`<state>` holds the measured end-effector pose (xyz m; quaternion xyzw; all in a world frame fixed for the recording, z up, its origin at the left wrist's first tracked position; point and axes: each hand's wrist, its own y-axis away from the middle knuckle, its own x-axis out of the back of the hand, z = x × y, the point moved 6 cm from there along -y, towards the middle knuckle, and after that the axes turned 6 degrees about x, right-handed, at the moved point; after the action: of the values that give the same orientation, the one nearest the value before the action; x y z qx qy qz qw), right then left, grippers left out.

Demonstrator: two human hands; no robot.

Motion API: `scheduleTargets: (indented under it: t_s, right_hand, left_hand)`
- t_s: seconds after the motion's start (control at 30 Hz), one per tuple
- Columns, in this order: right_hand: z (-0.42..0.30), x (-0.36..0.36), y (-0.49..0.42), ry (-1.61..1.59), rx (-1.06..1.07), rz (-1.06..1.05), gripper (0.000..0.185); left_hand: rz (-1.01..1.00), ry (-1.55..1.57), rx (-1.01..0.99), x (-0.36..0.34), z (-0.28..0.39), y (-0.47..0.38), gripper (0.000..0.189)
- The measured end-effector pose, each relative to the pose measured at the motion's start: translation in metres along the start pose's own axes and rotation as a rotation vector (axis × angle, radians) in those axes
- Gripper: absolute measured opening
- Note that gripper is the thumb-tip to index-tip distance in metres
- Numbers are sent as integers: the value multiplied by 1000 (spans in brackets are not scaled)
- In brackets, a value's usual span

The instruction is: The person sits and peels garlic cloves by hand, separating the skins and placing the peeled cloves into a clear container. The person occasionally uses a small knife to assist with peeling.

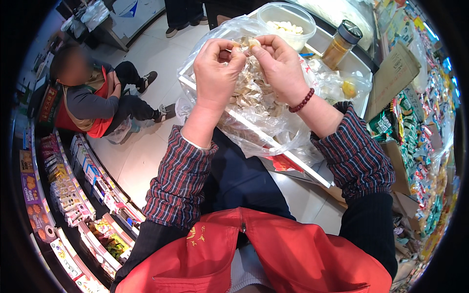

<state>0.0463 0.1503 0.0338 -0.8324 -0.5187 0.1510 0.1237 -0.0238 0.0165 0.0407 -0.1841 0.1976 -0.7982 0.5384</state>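
My left hand [220, 66] and my right hand [280, 64] meet above an open white drawer. A pale garlic clove [253, 43] is pinched between my right thumb and fingers. My left fingertips hold a bit of papery skin [238, 45] close beside it. Below both hands, a heap of dry garlic skins [253, 88] lies in a clear plastic bag [289, 130]. Just beyond my right hand stands a round translucent plastic tub [307, 31] with peeled cloves [285, 27] in it.
A dark-lidded jar [339, 45] stands in the drawer's far right part. Packaged snacks [406, 124] and a cardboard flap [394, 77] are at the right. Shelves of packets [69, 183] curve along the left. A person [95, 95] sits at the left; another person's legs [183, 13] show behind.
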Motion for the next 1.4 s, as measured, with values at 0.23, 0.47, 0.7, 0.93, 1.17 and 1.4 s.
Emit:
scheduleTargets:
  t_s: [0.23,0.47,0.7,0.93,1.17,1.4]
  right_hand:
    - [-9,2,-2,203,157,-31,22]
    - [-14,3,2,509,295,-46,23]
    - [-15,-1,4,508,340,-13,22]
    - [-14,1,-1,113,259,-18,20]
    - [-22,14,-15,192,227,-159,26]
    - [-9,16,-18,226,118,-263,32]
  left_hand:
    - [-110,140,45,-6,-9,-5,19]
    - [-112,115,32,-4,-8,-4,16]
    - [-72,30,0,-1,2,-1,12]
    - [14,-23,101,3,-7,-3,14]
    - [-125,95,332,-2,-20,-5,21]
    - [-233,290,229,-9,-17,-7,23]
